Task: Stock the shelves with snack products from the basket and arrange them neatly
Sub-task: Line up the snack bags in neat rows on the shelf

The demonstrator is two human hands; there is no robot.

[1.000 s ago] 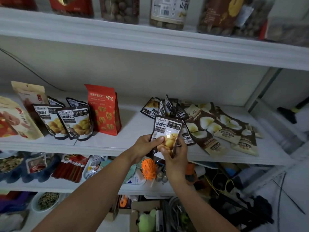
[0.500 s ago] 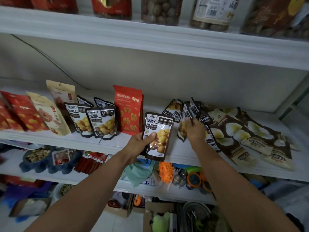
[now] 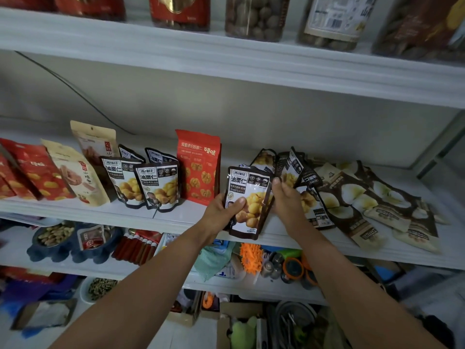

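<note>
Setting: white shelving fills the frame; the middle shelf (image 3: 176, 215) runs across the centre, with jars of nuts (image 3: 254, 18) on the shelf above along the top edge
Left of middle shelf: red bags (image 3: 32, 172) and beige bags (image 3: 75, 172) lean at the far left; beside them dark chestnut pouches (image 3: 158, 185) stand upright in two rows; a tall red walnut bag (image 3: 198, 165) stands just right of them
Right of middle shelf: a loose heap of dark pouches (image 3: 292, 167) at centre right; brown-and-cream flat packs (image 3: 364, 205) lie spread toward the right edge
Held pouch: a chestnut pouch (image 3: 249, 200) is upright at frame centre, over the shelf's front edge, just right of the red walnut bag
Left hand (image 3: 221, 212): closed on the held pouch's lower left side, thumb across its front
Right hand (image 3: 284, 197): just right of the held pouch, fingers curled in the heap of dark pouches; whether it grips one I cannot tell
Lower shelf: blue bowls (image 3: 63, 245), red sticks (image 3: 138, 245), an orange brush (image 3: 251, 255) and clutter in the lower part of the frame
</note>
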